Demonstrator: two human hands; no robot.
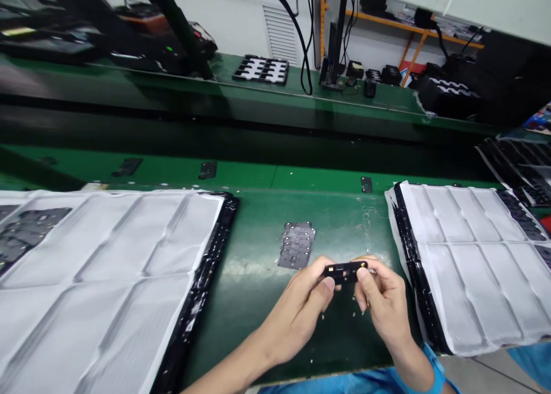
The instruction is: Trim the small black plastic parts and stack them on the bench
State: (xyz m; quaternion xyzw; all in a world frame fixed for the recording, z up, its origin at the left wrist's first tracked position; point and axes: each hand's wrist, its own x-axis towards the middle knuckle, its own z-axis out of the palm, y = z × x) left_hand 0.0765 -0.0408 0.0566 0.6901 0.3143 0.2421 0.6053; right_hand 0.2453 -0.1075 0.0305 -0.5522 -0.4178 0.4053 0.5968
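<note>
My left hand (pixel 299 308) and my right hand (pixel 383 299) meet over the green bench and both pinch a small flat black part (pixel 344 271) with gold spots, held level between the fingertips. Just beyond them a short fanned stack of like black parts (pixel 297 245) lies on the green mat (pixel 258 256).
A stack of black trays under white foam sheet (pixel 99 279) lies at the left, another (pixel 473 262) at the right. Loose black pieces (pixel 207 170) dot the strip behind. A dark conveyor channel (pixel 215 136), a parts tray (pixel 262 70), cables and equipment stand further back.
</note>
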